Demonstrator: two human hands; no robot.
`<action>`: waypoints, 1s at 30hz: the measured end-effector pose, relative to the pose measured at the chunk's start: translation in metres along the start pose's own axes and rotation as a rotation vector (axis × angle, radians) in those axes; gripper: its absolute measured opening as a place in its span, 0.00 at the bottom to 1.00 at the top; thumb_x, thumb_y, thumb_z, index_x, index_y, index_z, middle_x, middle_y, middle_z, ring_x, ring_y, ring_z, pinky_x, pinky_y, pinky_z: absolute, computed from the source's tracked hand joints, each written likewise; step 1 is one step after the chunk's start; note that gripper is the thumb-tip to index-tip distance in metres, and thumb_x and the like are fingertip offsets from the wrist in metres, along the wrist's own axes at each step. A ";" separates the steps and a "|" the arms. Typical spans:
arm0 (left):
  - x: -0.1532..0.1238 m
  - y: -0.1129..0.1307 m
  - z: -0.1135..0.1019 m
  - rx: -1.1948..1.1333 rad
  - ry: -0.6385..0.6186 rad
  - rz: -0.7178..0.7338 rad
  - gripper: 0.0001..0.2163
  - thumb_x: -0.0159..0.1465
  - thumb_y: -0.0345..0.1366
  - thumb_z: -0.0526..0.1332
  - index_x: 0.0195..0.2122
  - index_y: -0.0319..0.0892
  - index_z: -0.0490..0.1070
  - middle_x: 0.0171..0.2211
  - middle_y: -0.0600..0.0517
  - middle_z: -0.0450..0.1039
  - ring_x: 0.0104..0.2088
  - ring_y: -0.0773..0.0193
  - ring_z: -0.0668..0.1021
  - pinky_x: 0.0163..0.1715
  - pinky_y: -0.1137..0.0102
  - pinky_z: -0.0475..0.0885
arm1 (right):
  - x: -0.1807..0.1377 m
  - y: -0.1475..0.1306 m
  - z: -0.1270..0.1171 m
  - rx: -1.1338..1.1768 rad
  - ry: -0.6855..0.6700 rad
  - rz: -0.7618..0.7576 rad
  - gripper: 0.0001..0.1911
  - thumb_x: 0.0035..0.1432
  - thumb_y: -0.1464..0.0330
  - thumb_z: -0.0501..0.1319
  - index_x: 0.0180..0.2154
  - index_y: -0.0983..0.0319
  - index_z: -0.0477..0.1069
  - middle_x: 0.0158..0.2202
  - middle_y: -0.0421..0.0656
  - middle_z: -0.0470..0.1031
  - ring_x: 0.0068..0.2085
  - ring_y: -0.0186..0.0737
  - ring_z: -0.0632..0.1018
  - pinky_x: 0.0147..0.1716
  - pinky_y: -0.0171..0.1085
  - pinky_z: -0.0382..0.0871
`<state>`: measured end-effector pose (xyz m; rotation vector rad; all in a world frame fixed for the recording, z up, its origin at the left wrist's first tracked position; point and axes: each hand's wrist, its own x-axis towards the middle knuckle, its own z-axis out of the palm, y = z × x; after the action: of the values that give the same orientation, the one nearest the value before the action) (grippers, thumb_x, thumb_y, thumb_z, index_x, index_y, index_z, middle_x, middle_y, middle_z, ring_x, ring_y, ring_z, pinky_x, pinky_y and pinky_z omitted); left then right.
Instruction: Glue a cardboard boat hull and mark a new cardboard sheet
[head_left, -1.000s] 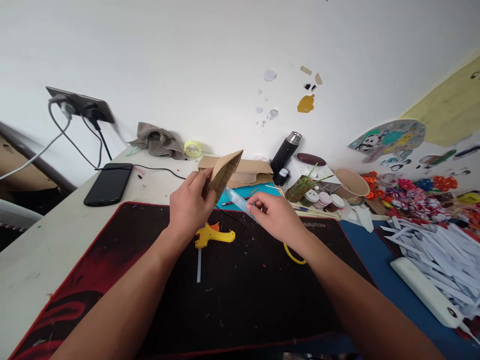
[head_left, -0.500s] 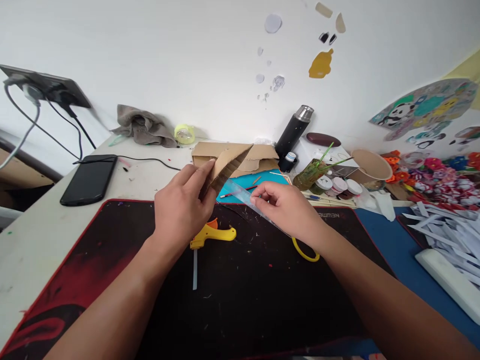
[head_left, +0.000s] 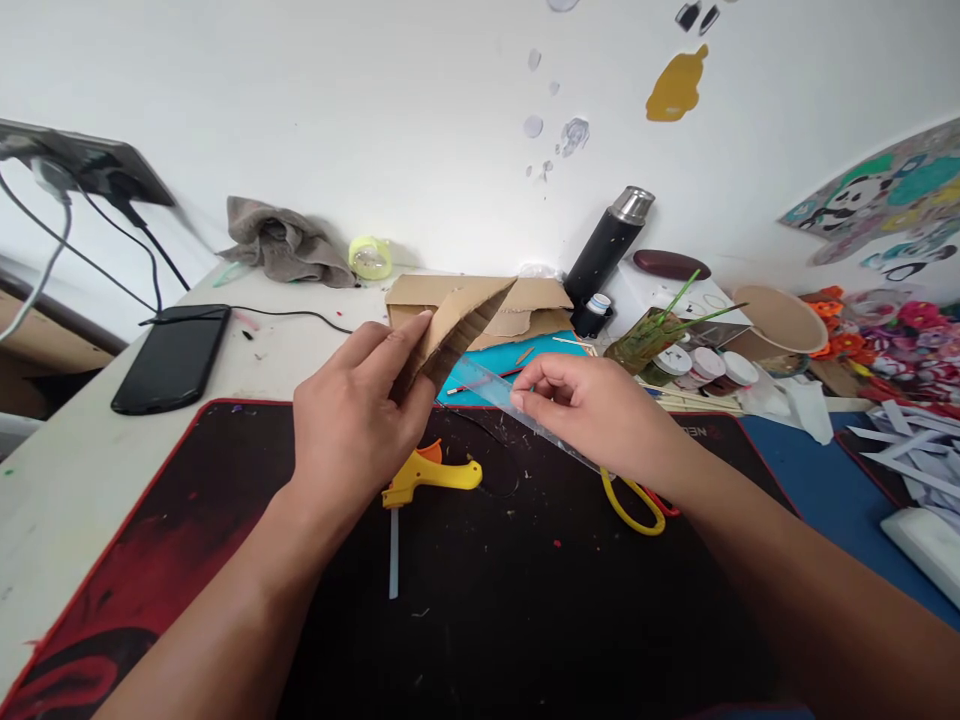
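Note:
My left hand is closed on a bent piece of cardboard, thumb on the near side and fingers on the far side. The piece rises to a point up and right, its ribbed inner face turned toward my right hand. My right hand is in a pinch above or against a clear plastic ruler; I cannot tell whether the fingertips hold it or something tiny. Below my left hand lies a yellow glue gun with a glue stick sticking out. Yellow-handled scissors lie partly under my right forearm.
A dark mat covers the desk. More cardboard lies behind my hands on a blue sheet. A black flask and several small jars stand back right. A phone lies left; paper strips are far right.
The view has tilted down and turned slightly left, so the scene sits differently. Both hands keep nearly the same pose, the left on the cardboard and the right pinched by the ruler.

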<state>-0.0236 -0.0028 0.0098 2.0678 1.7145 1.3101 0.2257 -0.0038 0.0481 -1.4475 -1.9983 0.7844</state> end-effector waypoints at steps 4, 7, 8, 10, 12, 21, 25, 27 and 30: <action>0.000 0.002 0.000 0.103 0.008 0.066 0.24 0.65 0.37 0.64 0.63 0.51 0.80 0.46 0.49 0.80 0.44 0.53 0.81 0.40 0.67 0.72 | 0.000 -0.002 -0.001 -0.003 -0.015 0.038 0.07 0.66 0.65 0.69 0.34 0.56 0.82 0.26 0.38 0.77 0.24 0.36 0.72 0.24 0.35 0.58; 0.000 0.005 -0.002 0.179 -0.010 0.076 0.24 0.68 0.38 0.60 0.64 0.50 0.79 0.47 0.49 0.81 0.44 0.54 0.82 0.39 0.67 0.73 | -0.002 -0.006 -0.001 -0.041 -0.049 0.082 0.07 0.67 0.64 0.67 0.35 0.57 0.81 0.27 0.38 0.77 0.25 0.36 0.72 0.25 0.36 0.59; 0.000 0.006 -0.003 0.199 -0.018 0.072 0.24 0.68 0.37 0.59 0.64 0.49 0.79 0.47 0.49 0.81 0.44 0.55 0.82 0.38 0.67 0.73 | -0.002 -0.008 -0.002 -0.059 -0.060 0.096 0.07 0.67 0.64 0.67 0.35 0.57 0.80 0.27 0.38 0.77 0.25 0.36 0.72 0.25 0.36 0.60; 0.000 0.008 -0.004 0.221 -0.026 0.074 0.24 0.68 0.37 0.59 0.65 0.49 0.78 0.47 0.48 0.81 0.44 0.56 0.82 0.38 0.67 0.72 | -0.002 -0.011 -0.002 -0.092 -0.078 0.120 0.07 0.68 0.64 0.67 0.36 0.57 0.80 0.27 0.38 0.77 0.27 0.36 0.73 0.27 0.36 0.60; 0.000 0.008 -0.004 0.225 -0.027 0.080 0.24 0.68 0.36 0.59 0.65 0.48 0.78 0.47 0.48 0.81 0.43 0.56 0.83 0.37 0.67 0.73 | -0.002 -0.012 -0.002 -0.113 -0.086 0.135 0.07 0.68 0.64 0.67 0.36 0.57 0.80 0.27 0.38 0.76 0.27 0.36 0.73 0.27 0.37 0.60; 0.001 0.005 -0.004 0.208 -0.026 0.071 0.24 0.68 0.37 0.60 0.65 0.49 0.78 0.45 0.49 0.81 0.42 0.56 0.82 0.38 0.67 0.73 | 0.000 -0.011 -0.002 -0.106 -0.117 0.193 0.06 0.69 0.63 0.67 0.38 0.56 0.80 0.29 0.38 0.76 0.28 0.38 0.73 0.28 0.38 0.61; 0.001 0.007 -0.004 0.185 -0.023 0.080 0.24 0.68 0.37 0.59 0.64 0.48 0.79 0.45 0.49 0.81 0.42 0.56 0.83 0.38 0.67 0.73 | 0.000 -0.007 -0.002 -0.063 -0.122 0.210 0.07 0.69 0.63 0.67 0.38 0.57 0.80 0.29 0.38 0.76 0.28 0.38 0.73 0.28 0.38 0.62; 0.000 0.008 -0.004 0.182 -0.021 0.087 0.23 0.69 0.38 0.59 0.64 0.48 0.79 0.45 0.49 0.82 0.43 0.56 0.83 0.38 0.67 0.74 | -0.001 -0.005 -0.002 -0.043 -0.124 0.206 0.06 0.68 0.63 0.67 0.38 0.58 0.80 0.30 0.39 0.77 0.29 0.38 0.73 0.28 0.38 0.63; -0.001 0.008 -0.004 0.186 -0.015 0.092 0.23 0.69 0.38 0.59 0.64 0.48 0.79 0.46 0.49 0.82 0.43 0.56 0.84 0.38 0.67 0.74 | 0.000 -0.002 -0.002 -0.031 -0.126 0.200 0.06 0.68 0.63 0.67 0.38 0.58 0.80 0.31 0.39 0.77 0.30 0.38 0.74 0.29 0.38 0.63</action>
<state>-0.0203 -0.0077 0.0169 2.2768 1.8173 1.1965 0.2263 -0.0042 0.0508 -1.6722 -1.9856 0.9547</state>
